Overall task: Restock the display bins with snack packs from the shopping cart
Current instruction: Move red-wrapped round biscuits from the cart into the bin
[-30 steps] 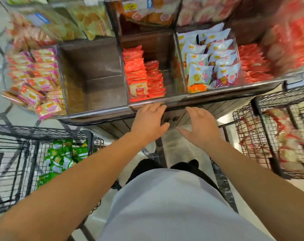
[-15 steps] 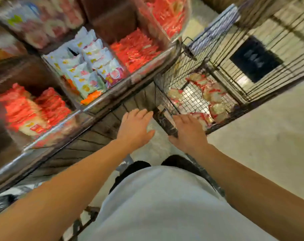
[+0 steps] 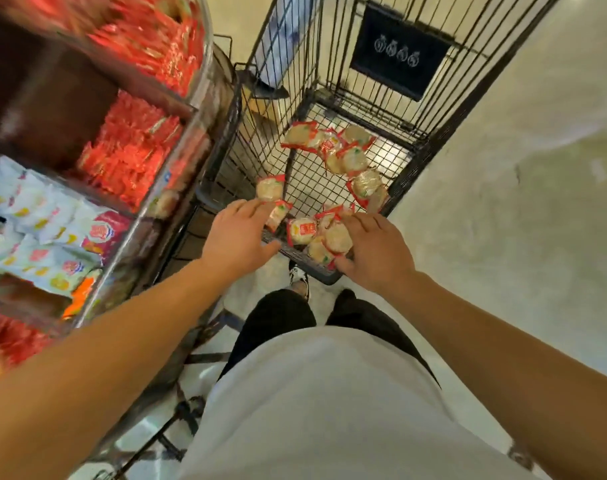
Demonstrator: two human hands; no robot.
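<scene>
A black wire shopping cart (image 3: 430, 140) stands in front of me with several red-edged snack packs (image 3: 330, 147) of pale round crackers on its mesh floor. My left hand (image 3: 238, 235) reaches over the cart's near rim, fingers extended, its fingertips at one pack (image 3: 278, 214). My right hand (image 3: 376, 251) lies over a cluster of packs (image 3: 333, 237) at the near corner, fingers spread and thumb under the pile's edge. The display bins (image 3: 129, 161) are at my left, filled with red packs and white packs (image 3: 49, 230).
The bins' metal rim (image 3: 177, 188) runs close along the cart's left side. A black sign panel (image 3: 399, 51) hangs on the cart's far wall. Bare pale floor (image 3: 524, 188) lies to the right. My legs and shoes are just below the cart.
My view has swung right from the bins to the cart. Both hands moved from the bin's front edge to over the cart's near rim and onto the packs.
</scene>
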